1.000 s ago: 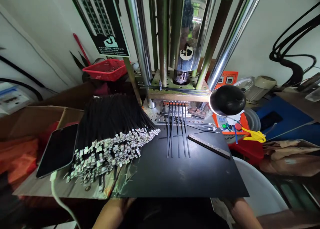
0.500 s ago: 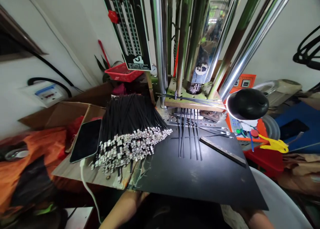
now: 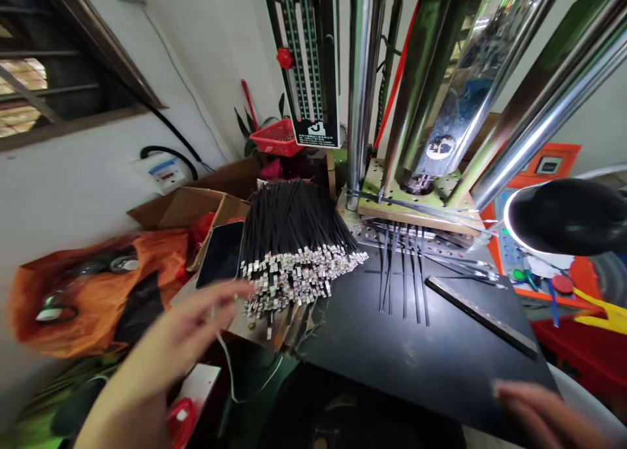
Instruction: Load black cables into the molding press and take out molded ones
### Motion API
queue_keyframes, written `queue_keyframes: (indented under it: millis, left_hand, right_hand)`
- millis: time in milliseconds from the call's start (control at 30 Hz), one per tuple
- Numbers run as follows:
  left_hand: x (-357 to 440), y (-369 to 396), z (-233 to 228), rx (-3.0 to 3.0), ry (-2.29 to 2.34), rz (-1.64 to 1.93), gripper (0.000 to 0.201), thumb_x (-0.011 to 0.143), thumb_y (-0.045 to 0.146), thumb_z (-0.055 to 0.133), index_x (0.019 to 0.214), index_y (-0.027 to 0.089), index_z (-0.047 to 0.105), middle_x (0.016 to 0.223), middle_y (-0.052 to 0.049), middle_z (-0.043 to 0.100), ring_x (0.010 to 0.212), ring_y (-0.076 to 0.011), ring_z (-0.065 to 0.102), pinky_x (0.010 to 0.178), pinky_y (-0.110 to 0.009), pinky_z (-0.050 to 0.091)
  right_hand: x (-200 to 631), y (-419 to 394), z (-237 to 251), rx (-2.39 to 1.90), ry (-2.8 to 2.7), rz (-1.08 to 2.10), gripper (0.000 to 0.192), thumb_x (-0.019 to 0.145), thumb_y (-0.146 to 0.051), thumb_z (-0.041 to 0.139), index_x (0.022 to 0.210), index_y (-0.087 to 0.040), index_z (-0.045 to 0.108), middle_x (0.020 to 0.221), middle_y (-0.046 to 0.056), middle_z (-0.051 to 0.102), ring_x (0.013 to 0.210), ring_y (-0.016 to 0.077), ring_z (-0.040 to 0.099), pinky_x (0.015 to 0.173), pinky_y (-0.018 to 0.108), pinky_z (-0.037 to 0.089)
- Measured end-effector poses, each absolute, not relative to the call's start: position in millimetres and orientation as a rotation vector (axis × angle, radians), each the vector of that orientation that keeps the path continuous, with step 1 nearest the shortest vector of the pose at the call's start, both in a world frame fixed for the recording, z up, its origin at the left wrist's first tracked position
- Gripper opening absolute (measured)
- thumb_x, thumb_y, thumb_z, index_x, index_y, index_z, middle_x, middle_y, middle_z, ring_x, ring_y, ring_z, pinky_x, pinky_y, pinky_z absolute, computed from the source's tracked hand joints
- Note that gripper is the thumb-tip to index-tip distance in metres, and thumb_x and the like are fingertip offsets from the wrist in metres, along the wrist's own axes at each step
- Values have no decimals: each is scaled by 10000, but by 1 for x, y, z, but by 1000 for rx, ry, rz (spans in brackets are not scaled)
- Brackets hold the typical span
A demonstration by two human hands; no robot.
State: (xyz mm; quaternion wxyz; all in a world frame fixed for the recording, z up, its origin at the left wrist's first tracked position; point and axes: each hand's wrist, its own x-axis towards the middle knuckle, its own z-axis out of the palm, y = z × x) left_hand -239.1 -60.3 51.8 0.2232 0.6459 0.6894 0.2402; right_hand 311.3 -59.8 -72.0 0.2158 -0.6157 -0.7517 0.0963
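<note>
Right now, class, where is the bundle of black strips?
In the head view, the strip bundle lies just left of centre, between the phone on its left and the press on its right, near the left hand.

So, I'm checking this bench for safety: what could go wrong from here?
The blurred left hand is close to the pale ends of the piled black strips, so it might knock some loose. A white cable hangs near that hand and could snag. A few separate strips run under the press plate, which might pinch fingers placed there.
</note>
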Motion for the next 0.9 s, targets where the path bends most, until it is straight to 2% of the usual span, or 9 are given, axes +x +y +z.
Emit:
queue_keyframes:
  millis: [67, 100, 167, 200, 400, 533, 600, 767, 900]
  left_hand:
    - [-272, -21, 57, 1751, 2270, 840, 555, 859, 467, 451, 1352, 230, 550, 1355, -19, 595, 1286, -323, 514, 1146, -435, 380]
    - [-285, -1, 53, 1716, 2403, 788, 653, 821, 441, 488, 1395, 129, 490, 1421, -87, 529, 1356, -353, 429, 1184, -449, 313]
    - [-305, 32, 40, 1628, 2511, 607, 766, 772, 379, 535, 1429, 9, 400, 1488, -186, 427, 1436, -371, 301, 1210, -447, 246]
    - [-311, 44, 33, 1584, 2519, 530, 785, 763, 354, 546, 1437, -9, 377, 1502, -212, 398, 1451, -363, 277, 1210, -442, 240]
    - [-322, 68, 9, 1493, 2495, 435, 789, 775, 351, 546, 1487, 86, 334, 1504, -185, 403, 1386, -310, 416, 1167, -417, 330]
    - [-327, 76, 11, 1463, 2530, 405, 870, 735, 386, 596, 1492, 56, 322, 1519, -211, 365, 1417, -349, 357, 1164, -430, 327]
    - [-331, 77, 13, 1466, 2530, 391, 873, 723, 392, 605, 1485, 59, 340, 1512, -203, 380, 1412, -348, 365, 1160, -428, 333]
    - [-339, 67, 18, 1528, 2458, 368, 750, 702, 349, 613, 1405, 127, 476, 1336, -114, 582, 1225, -257, 576, 1094, -336, 421]
    - [-341, 64, 16, 1522, 2514, 362, 808, 724, 388, 609, 1449, 91, 413, 1444, -178, 469, 1304, -315, 507, 1123, -387, 383]
  right_hand:
    - [313, -24, -70, -1690, -2078, 112, 482, 838, -541, 476, 1198, -295, 680, 1091, 124, 701, 1031, 376, 655, 912, 576, 532]
    - [312, -7, -71, -1695, -2083, 6, 504, 863, -520, 441, 1164, -198, 687, 1115, 163, 683, 1044, 380, 637, 930, 583, 503]
    - [310, 21, -76, -1741, -2090, -196, 545, 887, -518, 404, 1127, -117, 684, 1091, 203, 665, 1018, 389, 612, 878, 572, 492]
    - [309, 30, -79, -1764, -2092, -249, 545, 899, -515, 395, 1126, -113, 683, 1075, 200, 661, 998, 382, 607, 853, 555, 491]
    - [306, 21, -84, -1498, -2182, -103, 332, 930, -389, 459, 1004, -151, 677, 935, 138, 670, 868, 290, 616, 809, 443, 484]
    - [261, -8, -78, -1251, -2286, 18, 198, 916, -280, 541, 1046, -189, 660, 965, 114, 669, 879, 256, 615, 789, 394, 502]
    - [228, -19, -72, -1156, -2349, 92, 201, 925, -225, 537, 1084, -197, 656, 984, 107, 662, 889, 239, 615, 804, 378, 513]
    - [170, -8, -28, -1020, -2563, 416, 255, 935, -188, 496, 1131, -201, 659, 1009, 102, 649, 888, 217, 619, 804, 351, 547]
    - [130, 39, 19, -948, -2590, 625, 258, 937, -211, 495, 1128, -186, 668, 1091, 105, 652, 1019, 215, 609, 912, 356, 511]
